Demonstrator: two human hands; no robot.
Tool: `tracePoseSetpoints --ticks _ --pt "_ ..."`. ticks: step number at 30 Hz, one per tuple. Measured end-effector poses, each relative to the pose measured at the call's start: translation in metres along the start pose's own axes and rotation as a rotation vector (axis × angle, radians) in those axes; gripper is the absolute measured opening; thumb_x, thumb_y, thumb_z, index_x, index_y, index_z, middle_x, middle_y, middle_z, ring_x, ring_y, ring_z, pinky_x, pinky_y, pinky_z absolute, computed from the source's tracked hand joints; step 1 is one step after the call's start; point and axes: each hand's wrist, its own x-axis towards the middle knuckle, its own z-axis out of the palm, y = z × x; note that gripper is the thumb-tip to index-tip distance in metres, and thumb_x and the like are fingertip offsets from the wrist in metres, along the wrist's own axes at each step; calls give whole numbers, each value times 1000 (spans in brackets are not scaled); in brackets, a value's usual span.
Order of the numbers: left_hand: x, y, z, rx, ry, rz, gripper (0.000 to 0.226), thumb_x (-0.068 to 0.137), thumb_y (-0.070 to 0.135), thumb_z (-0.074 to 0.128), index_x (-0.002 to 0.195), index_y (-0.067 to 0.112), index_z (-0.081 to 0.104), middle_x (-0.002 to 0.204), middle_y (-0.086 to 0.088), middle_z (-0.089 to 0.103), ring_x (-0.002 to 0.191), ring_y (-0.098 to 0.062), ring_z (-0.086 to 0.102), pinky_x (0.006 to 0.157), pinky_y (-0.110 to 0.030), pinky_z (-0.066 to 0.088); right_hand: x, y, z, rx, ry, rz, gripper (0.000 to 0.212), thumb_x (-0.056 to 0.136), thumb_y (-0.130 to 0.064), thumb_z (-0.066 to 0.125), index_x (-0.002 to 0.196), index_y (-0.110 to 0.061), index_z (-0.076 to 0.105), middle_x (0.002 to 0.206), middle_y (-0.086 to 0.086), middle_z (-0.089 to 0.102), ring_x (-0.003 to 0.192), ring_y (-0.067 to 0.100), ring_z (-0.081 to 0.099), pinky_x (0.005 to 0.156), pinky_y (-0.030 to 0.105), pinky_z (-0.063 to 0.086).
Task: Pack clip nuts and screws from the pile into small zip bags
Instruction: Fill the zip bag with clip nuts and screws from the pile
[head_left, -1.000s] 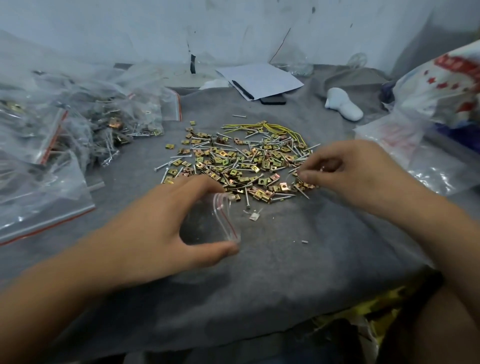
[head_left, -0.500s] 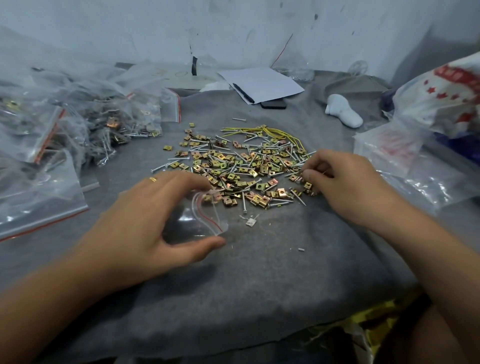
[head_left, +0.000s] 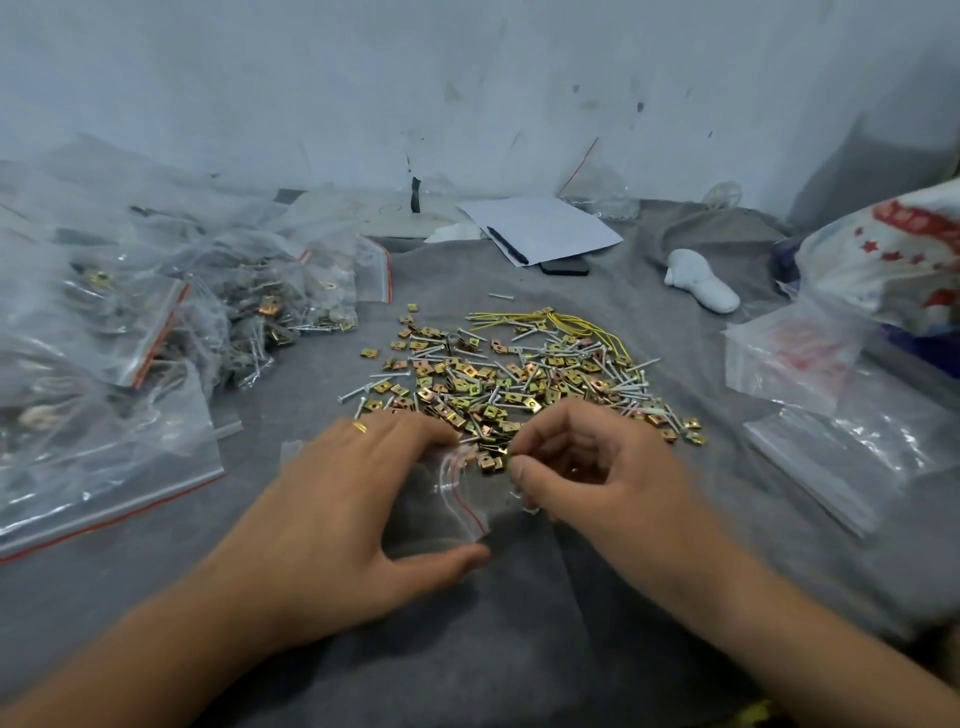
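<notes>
A pile of brass clip nuts and silver screws (head_left: 524, 376) lies spread on the grey cloth (head_left: 519, 623) in the middle. My left hand (head_left: 332, 514) holds a small clear zip bag (head_left: 457, 499) with a red seal line, its mouth facing the pile. My right hand (head_left: 592, 467) is at the bag's mouth with fingers curled, pinching small hardware between thumb and fingertips; what exactly it holds is hard to make out. A loose clip nut (head_left: 491, 462) lies just beyond the bag's mouth.
Filled zip bags (head_left: 156, 322) are heaped at the left. Empty zip bags (head_left: 841, 431) lie at the right beside a printed plastic sack (head_left: 893, 249). Yellow rubber bands (head_left: 571, 322), white paper with a pen (head_left: 545, 228), a dark phone and a white object (head_left: 701, 283) sit behind the pile.
My right hand left the pile's right edge and came left to the bag's mouth with its pinch. My left hand, still holding the bag, shifted toward the pile.
</notes>
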Motion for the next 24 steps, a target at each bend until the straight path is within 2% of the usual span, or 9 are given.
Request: tracePoseSetpoints --ticks 4,9,13,15,18,24 --pt "1 4 0 2 34 20 65 78 79 64 126 37 53 115 22 60 101 -1 56 89 -23 43 -1 -1 7 79 6 42 14 88 -11 83 92 -23 78 84 3 77 76 18 74 68 30 61" --pt "3 6 2 19 37 11 69 72 78 67 124 33 57 112 20 63 100 0 54 88 -15 38 2 1 13 223 10 103 18 89 -4 79 94 -22 80 82 9 78 70 19 75 63 26 58" --pt "2 4 4 -27 58 -5 67 70 73 70 124 38 51 113 24 59 102 4 52 91 -6 33 2 0 8 193 28 103 17 89 -9 81 95 -25 81 84 7 79 72 19 75 65 28 59" --pt "1 4 5 -48 62 -16 65 70 72 71 123 41 49 113 28 56 103 8 50 95 -3 31 1 -2 7 174 19 98 14 87 -12 83 93 -24 82 82 6 79 72 15 74 65 25 57" --pt "0 2 6 -73 59 -51 64 70 73 69 123 45 46 113 29 55 103 4 52 89 -11 41 -1 -3 10 138 -21 58 13 86 -16 85 92 -27 83 85 -2 79 77 8 73 68 19 54" --pt "1 2 5 -77 20 -64 65 72 72 67 124 37 51 113 22 58 100 -3 54 85 -22 44 5 -6 26 52 -65 -22 14 86 -23 85 93 -35 84 91 -13 80 88 3 75 77 22 60"
